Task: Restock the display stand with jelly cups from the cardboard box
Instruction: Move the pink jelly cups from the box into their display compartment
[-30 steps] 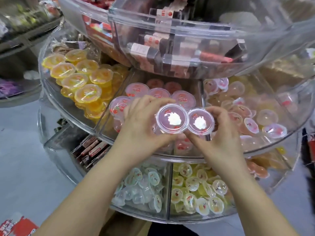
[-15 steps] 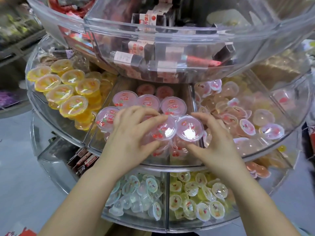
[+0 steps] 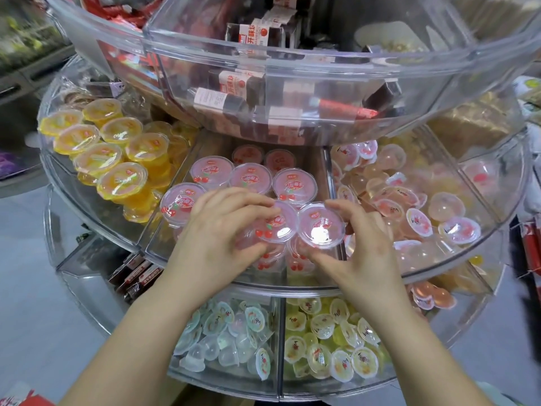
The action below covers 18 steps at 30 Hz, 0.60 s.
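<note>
**Two pink cups going into the middle bin**

Setting two jelly cups into the stand's (image 3: pixel 205 268) pink section, the left hand (image 3: pixel 216 230) curls round one cup (image 3: pixel 278 227) and the right hand (image 3: pixel 363 241) pinches the other (image 3: pixel 322 224), both resting on cups already stacked below. The smooth, round plastic and glossy film lids could slide if released unevenly, tipping a cup against the clear divider (image 3: pixel 330 183). How firmly the lower layer sits is hard to judge. The cardboard box is out of view.
</note>
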{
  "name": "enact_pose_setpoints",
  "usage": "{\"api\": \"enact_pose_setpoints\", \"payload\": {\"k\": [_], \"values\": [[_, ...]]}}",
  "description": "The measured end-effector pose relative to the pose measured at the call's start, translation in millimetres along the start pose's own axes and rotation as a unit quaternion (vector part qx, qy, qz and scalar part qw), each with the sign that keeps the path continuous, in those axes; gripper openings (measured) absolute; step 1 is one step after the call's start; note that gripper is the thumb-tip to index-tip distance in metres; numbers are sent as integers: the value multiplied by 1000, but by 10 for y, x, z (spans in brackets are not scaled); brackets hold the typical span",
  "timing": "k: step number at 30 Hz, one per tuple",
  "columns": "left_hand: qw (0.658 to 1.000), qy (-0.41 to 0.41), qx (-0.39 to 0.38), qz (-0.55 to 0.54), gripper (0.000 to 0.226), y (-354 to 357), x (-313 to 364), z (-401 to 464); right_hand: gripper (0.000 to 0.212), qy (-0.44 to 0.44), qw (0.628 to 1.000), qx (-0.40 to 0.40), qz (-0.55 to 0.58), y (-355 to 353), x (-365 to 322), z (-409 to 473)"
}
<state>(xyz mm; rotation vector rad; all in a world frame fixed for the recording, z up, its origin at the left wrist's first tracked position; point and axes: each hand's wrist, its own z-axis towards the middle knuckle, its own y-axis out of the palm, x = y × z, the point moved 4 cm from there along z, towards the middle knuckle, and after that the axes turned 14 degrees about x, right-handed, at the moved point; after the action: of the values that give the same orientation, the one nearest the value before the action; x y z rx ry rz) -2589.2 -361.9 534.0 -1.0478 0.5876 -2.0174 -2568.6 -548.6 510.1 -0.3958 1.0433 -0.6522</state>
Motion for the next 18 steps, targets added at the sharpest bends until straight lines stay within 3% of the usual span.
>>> {"api": "enact_pose_setpoints", "payload": {"k": [5, 11, 18], "values": [[1000, 5, -4, -1, 41, -3, -15, -8, 62, 0, 999, 48, -26, 21, -34, -47], [1000, 17, -7, 10, 47, -18, 15, -32, 79, 8, 1000, 2, 30, 42, 12, -112], [1000, 17, 21, 8, 41, -34, -5, -71, 66, 19, 999, -12, 39, 48, 49, -104]]}}
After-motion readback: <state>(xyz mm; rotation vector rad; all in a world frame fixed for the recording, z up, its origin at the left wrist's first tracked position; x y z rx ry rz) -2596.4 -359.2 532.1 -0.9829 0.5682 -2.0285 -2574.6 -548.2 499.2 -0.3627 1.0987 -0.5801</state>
